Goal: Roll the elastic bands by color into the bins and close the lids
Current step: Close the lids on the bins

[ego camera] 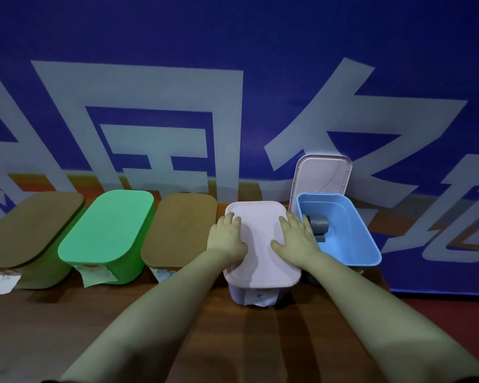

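A pink bin (257, 293) stands on the wooden table with its pink lid (260, 244) lying on top. My left hand (227, 239) lies flat on the lid's left side and my right hand (296, 239) lies flat on its right side, fingers straight. Just right of it a blue bin (354, 244) stands open, with rolled grey bands (319, 225) inside near its left wall. A loose pink lid (322, 175) leans upright against the wall behind the blue bin.
Left of the pink bin stand a brown-lidded bin (183, 230), a green-lidded bin (108, 230) and another brown-lidded bin (25, 230), all covered. A blue banner wall (233, 78) rises right behind the row. Bare wooden table (67, 327) stretches in front.
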{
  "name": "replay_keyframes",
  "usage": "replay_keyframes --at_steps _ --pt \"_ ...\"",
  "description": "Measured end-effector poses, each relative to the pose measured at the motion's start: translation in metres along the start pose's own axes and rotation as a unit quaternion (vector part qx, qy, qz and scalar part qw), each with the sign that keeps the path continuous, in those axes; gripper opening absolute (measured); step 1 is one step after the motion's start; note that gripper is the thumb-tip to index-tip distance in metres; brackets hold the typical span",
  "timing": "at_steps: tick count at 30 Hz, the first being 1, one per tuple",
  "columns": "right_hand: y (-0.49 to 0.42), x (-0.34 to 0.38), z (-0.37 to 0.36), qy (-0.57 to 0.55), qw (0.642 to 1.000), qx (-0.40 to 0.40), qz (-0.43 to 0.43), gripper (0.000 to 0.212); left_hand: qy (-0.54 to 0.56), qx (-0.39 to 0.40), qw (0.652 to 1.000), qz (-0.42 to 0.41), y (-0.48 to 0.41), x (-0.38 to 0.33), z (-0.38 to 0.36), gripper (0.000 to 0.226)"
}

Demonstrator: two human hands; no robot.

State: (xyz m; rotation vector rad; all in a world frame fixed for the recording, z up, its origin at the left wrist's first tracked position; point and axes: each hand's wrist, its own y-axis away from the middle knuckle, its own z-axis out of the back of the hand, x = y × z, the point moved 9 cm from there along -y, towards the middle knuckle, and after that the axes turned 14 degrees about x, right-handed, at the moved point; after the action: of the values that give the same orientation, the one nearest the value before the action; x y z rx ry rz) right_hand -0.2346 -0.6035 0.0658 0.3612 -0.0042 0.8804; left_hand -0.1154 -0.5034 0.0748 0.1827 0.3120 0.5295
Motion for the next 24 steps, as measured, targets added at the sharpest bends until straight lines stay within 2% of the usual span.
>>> replay_keyframes --at_steps 3,10,17,24 --pt "-0.015 -0.005 -0.001 -0.038 0.999 0.007 -0.005 0.066 0.029 0.004 1.000 -0.004 -0.014 0.000 -0.001 0.061" --pt "-0.033 -0.016 -0.024 -0.064 0.995 0.069 -0.014 0.064 0.062 0.084 0.994 0.040 -0.042 0.013 -0.037 0.067" --pt "-0.040 -0.022 -0.038 -0.066 0.996 0.058 -0.026 0.070 0.054 0.018 0.997 0.045 -0.042 0.016 -0.046 0.073" --pt "-0.048 -0.025 -0.046 -0.059 0.995 0.075 -0.020 0.072 0.041 0.033 0.997 0.048 -0.046 0.016 -0.048 0.077"
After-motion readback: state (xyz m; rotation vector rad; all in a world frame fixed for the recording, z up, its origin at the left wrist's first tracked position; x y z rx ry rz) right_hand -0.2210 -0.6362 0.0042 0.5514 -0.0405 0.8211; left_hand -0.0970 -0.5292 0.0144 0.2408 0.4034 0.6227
